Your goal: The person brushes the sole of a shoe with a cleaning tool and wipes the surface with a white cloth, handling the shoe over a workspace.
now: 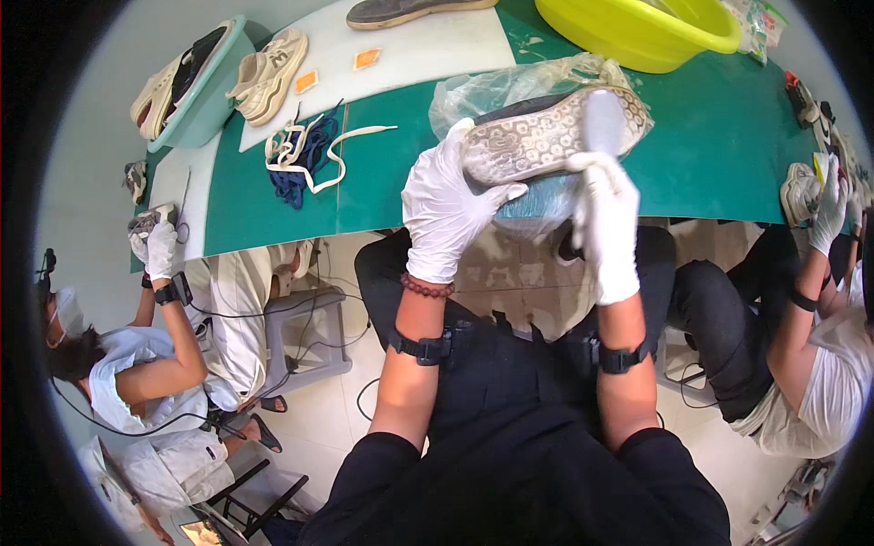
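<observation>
Sole up, a shoe (pixel 521 144) with a pale, patterned and dirty-looking outsole lies tilted over the near table edge. My left hand (pixel 444 214), in a white glove, grips its left end, thumb along the near side. In my gloved right hand (pixel 608 218) is a pale grey oval tool (pixel 603 124), blurred; its kind is unclear, and it overlaps the right part of the sole. Behind the shoe spreads a clear plastic bag (pixel 460 96). Under it sits a blue, plastic-wrapped thing (pixel 539 202) at the table edge.
On the green table (pixel 387 187) are a yellow basin (pixel 628 41), white laces (pixel 332 177) with a blue bundle, a beige sneaker (pixel 278 73), and a teal basin (pixel 205 105) of shoes. Co-workers with gloved hands (pixel 161 247) sit left and right.
</observation>
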`<state>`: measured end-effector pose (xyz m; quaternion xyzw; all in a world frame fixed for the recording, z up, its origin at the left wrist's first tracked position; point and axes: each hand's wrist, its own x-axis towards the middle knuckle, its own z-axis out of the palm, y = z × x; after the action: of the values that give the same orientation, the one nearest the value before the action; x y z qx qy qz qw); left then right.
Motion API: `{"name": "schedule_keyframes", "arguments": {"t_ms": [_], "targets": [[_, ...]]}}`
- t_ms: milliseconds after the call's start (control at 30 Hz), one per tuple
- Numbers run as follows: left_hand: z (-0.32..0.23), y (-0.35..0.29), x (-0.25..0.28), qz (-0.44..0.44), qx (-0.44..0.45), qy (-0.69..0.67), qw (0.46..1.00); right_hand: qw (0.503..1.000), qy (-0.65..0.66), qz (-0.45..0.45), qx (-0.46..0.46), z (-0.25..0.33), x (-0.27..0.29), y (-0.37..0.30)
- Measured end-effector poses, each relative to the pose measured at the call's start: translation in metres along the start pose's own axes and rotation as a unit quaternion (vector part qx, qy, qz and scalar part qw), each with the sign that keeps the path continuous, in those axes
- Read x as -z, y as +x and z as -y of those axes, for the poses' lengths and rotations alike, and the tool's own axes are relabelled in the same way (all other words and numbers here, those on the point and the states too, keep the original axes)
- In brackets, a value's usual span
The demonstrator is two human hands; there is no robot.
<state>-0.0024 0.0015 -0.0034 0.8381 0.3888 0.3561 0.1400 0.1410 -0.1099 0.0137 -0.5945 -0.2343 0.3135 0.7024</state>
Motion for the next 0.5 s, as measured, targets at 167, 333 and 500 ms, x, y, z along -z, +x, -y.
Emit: {"name": "schedule_keyframes", "arguments": {"t_ms": [167, 333, 500], "targets": [[0.001, 0.000, -0.003, 0.017, 0.020, 0.016, 1.000, 0.996, -0.038, 0.057, -0.051, -0.008, -0.018, -0.016], [0.007, 0.000, -0.002, 0.031, 0.018, -0.019, 0.999, 0.968, -0.041, 0.193, -0.153, 0.007, -0.028, -0.033], [-0.003, 0.000, 0.002, 0.031, 0.024, 0.022, 0.999, 0.998, -0.057, -0.008, -0.023, 0.011, 0.010, 0.017]]}}
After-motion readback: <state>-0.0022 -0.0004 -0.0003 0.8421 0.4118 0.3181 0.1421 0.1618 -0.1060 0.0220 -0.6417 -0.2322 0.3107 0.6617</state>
